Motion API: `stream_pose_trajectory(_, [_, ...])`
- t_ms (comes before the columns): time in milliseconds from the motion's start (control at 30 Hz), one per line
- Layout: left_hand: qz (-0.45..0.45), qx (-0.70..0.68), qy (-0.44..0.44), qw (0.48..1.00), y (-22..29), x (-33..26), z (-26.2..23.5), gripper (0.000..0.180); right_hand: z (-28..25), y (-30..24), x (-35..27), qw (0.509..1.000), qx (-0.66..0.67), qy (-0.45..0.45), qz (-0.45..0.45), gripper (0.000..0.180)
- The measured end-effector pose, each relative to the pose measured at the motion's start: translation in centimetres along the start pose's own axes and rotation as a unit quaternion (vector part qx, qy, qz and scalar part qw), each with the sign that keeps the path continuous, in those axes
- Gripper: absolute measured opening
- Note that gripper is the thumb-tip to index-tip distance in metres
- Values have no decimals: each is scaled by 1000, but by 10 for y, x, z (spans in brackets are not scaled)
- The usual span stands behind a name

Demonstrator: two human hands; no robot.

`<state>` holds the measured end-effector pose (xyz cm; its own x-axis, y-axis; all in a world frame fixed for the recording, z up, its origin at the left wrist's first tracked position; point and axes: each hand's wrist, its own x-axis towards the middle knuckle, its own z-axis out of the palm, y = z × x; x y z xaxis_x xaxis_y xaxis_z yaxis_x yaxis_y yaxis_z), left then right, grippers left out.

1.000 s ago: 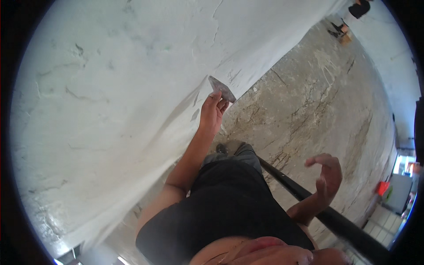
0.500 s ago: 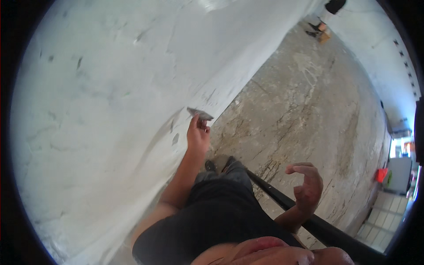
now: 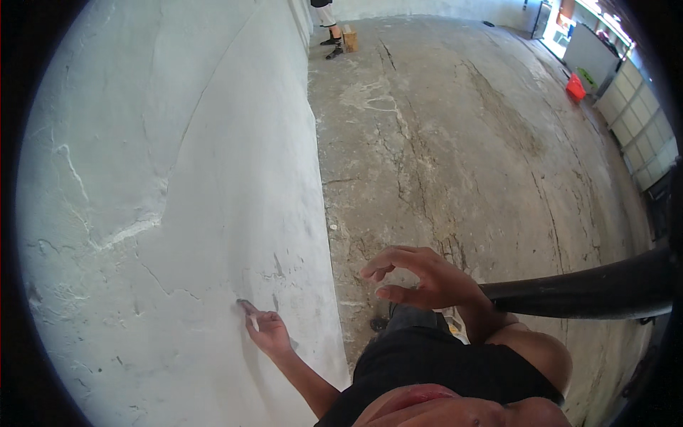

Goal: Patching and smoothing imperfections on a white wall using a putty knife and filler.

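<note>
A person in a black top [image 3: 441,370], seen from above, stands beside a white, patchy wall [image 3: 178,349] that meets a cracked concrete floor [image 3: 484,178]. The left hand [image 3: 267,330] is raised to the wall, thumb and fingers drawn together at the tips, pinching what appears to be a thin scraper [image 3: 242,302]. Only a small dark sliver of it shows, nearly edge-on, close against the wall; whether it touches the plaster cannot be told.

A second ago the blade showed broad and flat, near the line where wall meets floor. Now the hand has turned and sits farther in from that line, so the work seems to have shifted to another stretch of wall. Grey marks [image 3: 277,266] lie between the scraper and the wall's edge.

The right hand [image 3: 427,280] has come nearer the wall. It hangs over the floor with fingers loosely curled, thumb well apart, nothing visible in its grasp. A black pole [image 3: 583,288] reaches in from the right, to its wrist.
</note>
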<state>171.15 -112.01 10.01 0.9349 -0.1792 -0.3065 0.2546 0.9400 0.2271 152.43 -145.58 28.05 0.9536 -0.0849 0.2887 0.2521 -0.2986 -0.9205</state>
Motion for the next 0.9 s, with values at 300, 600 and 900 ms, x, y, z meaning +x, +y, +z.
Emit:
stream_pose_trajectory(300, [-22, -3, -34, 999, 30, -6, 0, 63, 6, 3, 1, 999, -34, 17, -13, 31])
stream_pose_trajectory(600, [-57, -90, -57, 993, 38, -34, 33, 73, 3, 5, -2, 999, -28, 21, -20, 32])
stream_pose_trajectory(900, [27, -37, -75, 996, 45, -24, 26, 72, 4, 5, 0, 999, -16, 16, -23, 32])
